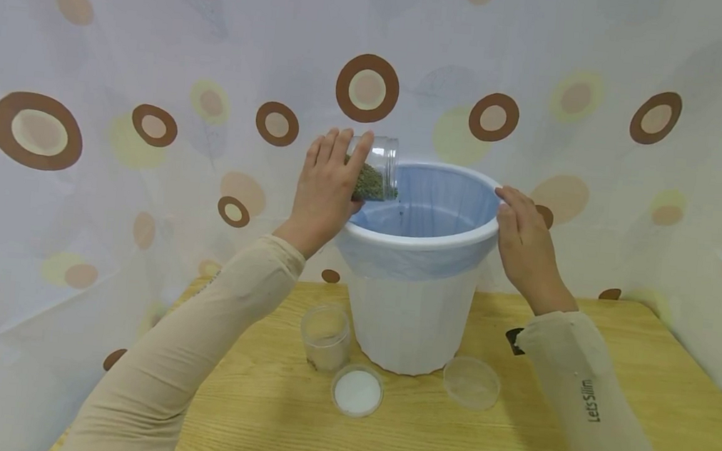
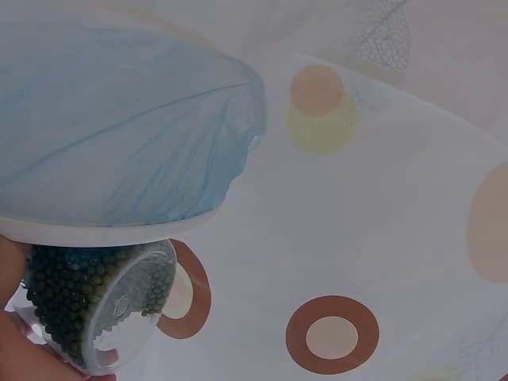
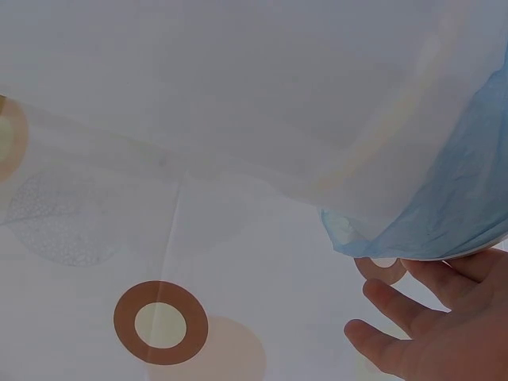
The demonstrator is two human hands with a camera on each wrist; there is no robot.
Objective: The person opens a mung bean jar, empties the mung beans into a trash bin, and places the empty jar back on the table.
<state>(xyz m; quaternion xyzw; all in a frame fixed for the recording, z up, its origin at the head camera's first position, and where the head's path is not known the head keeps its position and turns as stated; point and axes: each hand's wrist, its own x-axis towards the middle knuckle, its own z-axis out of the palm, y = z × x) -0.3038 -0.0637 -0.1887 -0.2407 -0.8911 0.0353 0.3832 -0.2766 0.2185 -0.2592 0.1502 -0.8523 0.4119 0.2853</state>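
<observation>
My left hand [image 1: 329, 183] grips a clear jar [image 1: 382, 156], tipped on its side with its mouth over the left part of the bin [image 1: 414, 316]. Small green beans [image 1: 370, 182] lie along the lower side of the jar, and a few dark specks show below its mouth inside the bin. In the left wrist view the jar's round base and the beans [image 2: 67, 294] appear close under the rim. Fingers extended, my right hand [image 1: 527, 243] rests against the right of the white rim. A blue bag [image 3: 468, 186] lines the bin and folds over its edge.
In front of the bin on the wooden table [image 1: 419, 445] stand a second clear jar [image 1: 325, 338] and a round white lid [image 1: 357, 393]. A clear lid [image 1: 472, 383] lies at the bin's front right. Behind rises a patterned wall covering [image 1: 416, 37].
</observation>
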